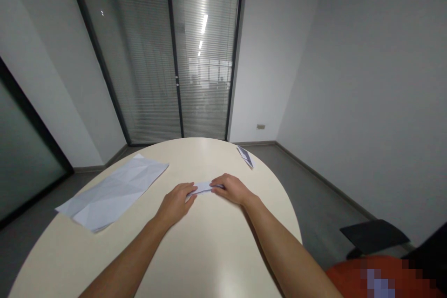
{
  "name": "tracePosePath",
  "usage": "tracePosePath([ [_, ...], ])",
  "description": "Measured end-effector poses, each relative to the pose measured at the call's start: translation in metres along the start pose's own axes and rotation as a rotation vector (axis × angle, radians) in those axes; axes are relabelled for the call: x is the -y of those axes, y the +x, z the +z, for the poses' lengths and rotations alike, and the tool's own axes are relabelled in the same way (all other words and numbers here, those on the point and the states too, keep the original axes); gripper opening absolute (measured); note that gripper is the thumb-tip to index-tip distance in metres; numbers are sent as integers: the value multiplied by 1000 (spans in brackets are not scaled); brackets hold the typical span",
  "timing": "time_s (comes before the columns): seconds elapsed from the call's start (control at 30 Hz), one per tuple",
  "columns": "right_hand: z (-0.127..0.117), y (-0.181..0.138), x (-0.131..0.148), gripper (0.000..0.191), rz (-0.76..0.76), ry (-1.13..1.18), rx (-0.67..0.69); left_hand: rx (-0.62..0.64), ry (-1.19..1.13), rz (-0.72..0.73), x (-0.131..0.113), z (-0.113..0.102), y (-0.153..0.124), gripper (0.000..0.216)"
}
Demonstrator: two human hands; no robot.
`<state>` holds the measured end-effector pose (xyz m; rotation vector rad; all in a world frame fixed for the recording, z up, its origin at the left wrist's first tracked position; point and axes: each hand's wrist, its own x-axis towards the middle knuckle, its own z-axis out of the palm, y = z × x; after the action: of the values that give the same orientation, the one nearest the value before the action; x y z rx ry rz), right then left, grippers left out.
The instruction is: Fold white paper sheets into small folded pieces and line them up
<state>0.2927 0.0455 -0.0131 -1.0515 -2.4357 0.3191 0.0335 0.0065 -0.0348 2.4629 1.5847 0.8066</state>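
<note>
A narrow strip of folded white paper (pixel 203 187) lies low over the middle of the round table, between my two hands. My left hand (pixel 177 203) grips its left end, fingers on top and thumb at the near edge. At the other end, my right hand (pixel 233 189) has its fingers and thumb closed on the paper. Both ends of the strip are partly hidden under the fingers.
Creased white paper sheets (pixel 118 191) lie on the left of the cream table (pixel 195 251). A folded paper piece (pixel 246 156) sits near the far right edge. An orange chair (pixel 349 272) with a black armrest (pixel 373 235) stands at the lower right.
</note>
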Motion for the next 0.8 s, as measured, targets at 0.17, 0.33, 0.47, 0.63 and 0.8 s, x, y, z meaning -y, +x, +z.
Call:
tracePosePath([
  [0.17,-6,0,5,26,43,103,-13,-5,-27,23,0,-1,0,32],
  [0.33,-3,0,0,27,102,276,-85,-11,-11,51,-1,-2,1,35],
  [0.47,4,1,-7,28,149,428,-175,-16,-7,90,-1,-2,0,41],
  [0.63,7,3,-12,26,202,509,-247,-43,13,120,-2,-3,1,43],
  [0.8,9,2,-14,28,225,581,-238,-92,6,42,-4,-8,4,30],
])
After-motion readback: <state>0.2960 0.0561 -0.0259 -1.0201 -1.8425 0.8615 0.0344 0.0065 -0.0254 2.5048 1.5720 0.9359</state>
